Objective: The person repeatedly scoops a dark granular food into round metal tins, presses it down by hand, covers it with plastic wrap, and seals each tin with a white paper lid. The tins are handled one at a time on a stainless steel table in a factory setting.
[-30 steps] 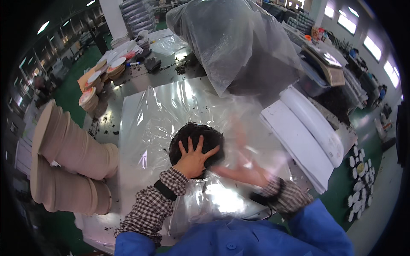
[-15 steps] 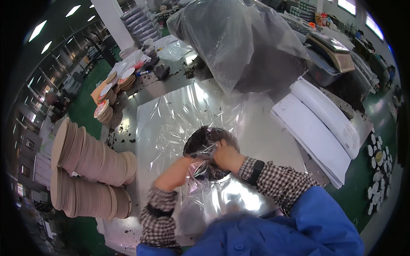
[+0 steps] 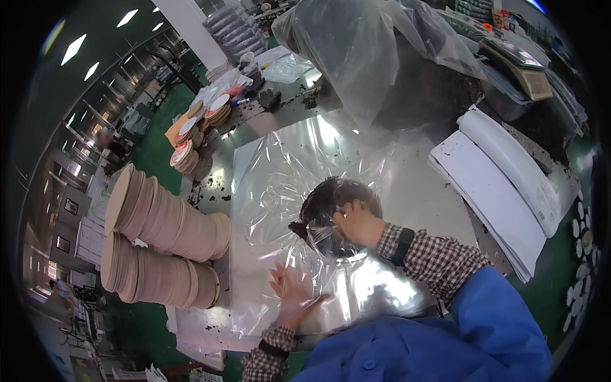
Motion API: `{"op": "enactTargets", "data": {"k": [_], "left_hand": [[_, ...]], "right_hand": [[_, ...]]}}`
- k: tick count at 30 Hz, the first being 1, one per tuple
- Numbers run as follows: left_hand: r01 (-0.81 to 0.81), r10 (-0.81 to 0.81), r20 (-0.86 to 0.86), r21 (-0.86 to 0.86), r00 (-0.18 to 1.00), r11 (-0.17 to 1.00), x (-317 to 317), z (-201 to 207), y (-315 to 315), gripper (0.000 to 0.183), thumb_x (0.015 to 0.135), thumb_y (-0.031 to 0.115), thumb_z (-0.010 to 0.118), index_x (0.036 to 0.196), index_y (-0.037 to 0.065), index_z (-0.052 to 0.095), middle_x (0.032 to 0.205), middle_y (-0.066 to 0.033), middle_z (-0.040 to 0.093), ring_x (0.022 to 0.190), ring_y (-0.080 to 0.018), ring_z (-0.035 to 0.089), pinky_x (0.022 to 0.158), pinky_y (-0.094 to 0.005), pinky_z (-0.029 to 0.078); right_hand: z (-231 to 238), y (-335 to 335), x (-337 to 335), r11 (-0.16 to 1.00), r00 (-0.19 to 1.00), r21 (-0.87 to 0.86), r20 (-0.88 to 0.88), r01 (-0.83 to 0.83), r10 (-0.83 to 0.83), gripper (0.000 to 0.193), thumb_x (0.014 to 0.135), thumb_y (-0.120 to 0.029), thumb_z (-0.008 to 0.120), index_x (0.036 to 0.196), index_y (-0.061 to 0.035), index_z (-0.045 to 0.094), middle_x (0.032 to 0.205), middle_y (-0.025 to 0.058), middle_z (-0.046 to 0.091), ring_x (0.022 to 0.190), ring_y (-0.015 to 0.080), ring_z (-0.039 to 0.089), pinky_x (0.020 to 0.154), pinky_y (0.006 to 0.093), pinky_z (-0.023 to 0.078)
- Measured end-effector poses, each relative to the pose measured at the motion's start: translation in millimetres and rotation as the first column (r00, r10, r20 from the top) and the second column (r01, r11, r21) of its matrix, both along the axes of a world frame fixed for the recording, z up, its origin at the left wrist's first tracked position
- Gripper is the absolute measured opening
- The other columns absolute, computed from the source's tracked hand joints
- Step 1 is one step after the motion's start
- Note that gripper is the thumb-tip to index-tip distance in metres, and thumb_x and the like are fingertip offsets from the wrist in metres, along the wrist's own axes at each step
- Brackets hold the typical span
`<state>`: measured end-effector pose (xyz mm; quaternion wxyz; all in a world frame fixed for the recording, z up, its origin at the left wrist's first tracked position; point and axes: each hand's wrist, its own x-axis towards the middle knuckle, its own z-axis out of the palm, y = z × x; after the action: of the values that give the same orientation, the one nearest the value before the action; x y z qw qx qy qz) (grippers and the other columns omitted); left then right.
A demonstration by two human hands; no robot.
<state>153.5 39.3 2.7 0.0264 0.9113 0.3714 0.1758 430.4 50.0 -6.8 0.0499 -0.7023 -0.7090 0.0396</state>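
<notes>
While the person in the blue jacket [image 3: 388,347] is bending over the metal table [image 3: 223,173], a round dark cake [image 3: 318,197] of some loose-looking material is lying on clear film [image 3: 267,235], about in the middle of the table, with film also covering at least a part of it. The right hand [image 3: 359,223] is resting on the right side of this cake. Its fingers are bending and keeping rather close together; whether they are pinching the film, I cannot tell from here. The left hand [image 3: 294,293] is hanging apart from the cake, on its near left side, close to the film. Its fingers are standing apart and the thumb is pointing to the right, but the hand is blurring a little. A small dark lump [image 3: 297,228] is sitting at the left edge of the cake. To the left, two rows of pale round discs [image 3: 168,219] are lying on the table. To the right, a stack of white sheets [image 3: 484,191] is lying at a slant. On the far side, a large translucent bag [image 3: 344,63] is rising above dark material [image 3: 433,105], and a dark glove [image 3: 268,100] is lying to the left of it.
</notes>
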Motion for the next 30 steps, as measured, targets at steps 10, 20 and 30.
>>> {"op": "enactTargets", "data": {"k": [10,20,30], "left_hand": [[0.261,-0.219,0.258,-0.139,0.941,0.955,146,19,53,0.045,0.072,-0.001,0.06,0.116,0.003,0.067,0.107,-0.0193,0.069,0.125,-0.0361,0.053,0.111,-0.0501,0.035],[0.226,-0.232,-0.024,-0.138,0.972,0.964,137,27,60,0.019,0.081,0.016,0.06,0.085,0.003,0.073,0.091,-0.021,0.071,0.111,-0.0376,0.061,0.102,-0.0464,0.042],[0.455,0.129,0.667,-0.624,0.733,0.635,140,40,151,0.046,0.089,0.015,0.071,0.126,-0.007,0.057,0.123,-0.0175,0.063,0.113,-0.0212,0.06,0.099,-0.0294,0.046]], "right_hand": [[76,-31,58,0.921,0.855,-0.248,-0.498,-0.302,0.146,0.05,0.092,-0.025,0.06,0.125,0.0107,0.048,0.109,0.0279,0.064,0.098,0.0372,0.067,0.09,0.041,0.053],[82,-27,22,0.898,0.829,0.42,-0.448,-0.135,0.334,0.057,0.101,-0.036,0.048,0.145,-0.0007,0.04,0.155,0.0207,0.03,0.143,0.0328,0.032,0.117,0.0389,0.027],[45,-11,23,0.999,0.849,-0.021,-0.528,0.026,-0.033,0.061,0.091,-0.039,0.065,0.131,0.0033,0.048,0.134,0.025,0.053,0.122,0.0353,0.054,0.102,0.0425,0.045]]}}
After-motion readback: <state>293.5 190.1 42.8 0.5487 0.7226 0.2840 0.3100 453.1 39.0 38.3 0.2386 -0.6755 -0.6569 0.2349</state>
